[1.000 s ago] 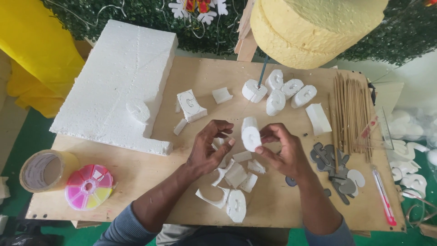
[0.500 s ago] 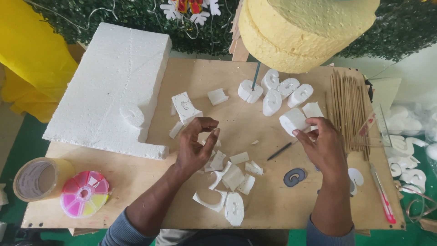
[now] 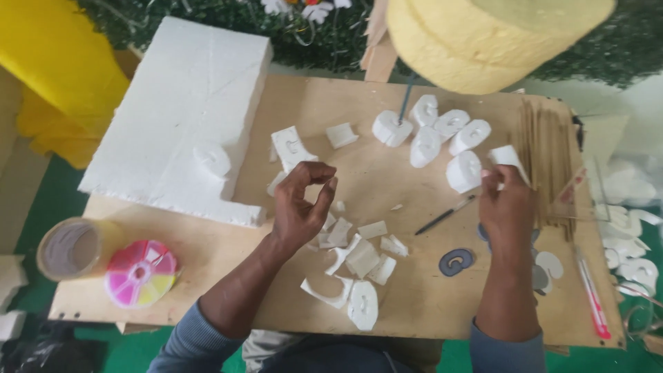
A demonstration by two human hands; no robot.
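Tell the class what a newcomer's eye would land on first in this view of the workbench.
Probably the big white foam slab lying across the far left of the wooden tabletop, and the thick yellow sponge roll looming at the top right. Next come the person's hands: the right hand sets a white carved foam piece by a cluster of similar pieces, while the left hand hovers, fingers pinched, above white foam offcuts.

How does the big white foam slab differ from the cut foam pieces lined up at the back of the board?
The foam slab is one large flat block with a notch cut from its corner; the cut foam pieces are several small rounded shapes. The slab overhangs the wooden board on its left; the pieces sit in a cluster beside the right hand. Both are white foam.
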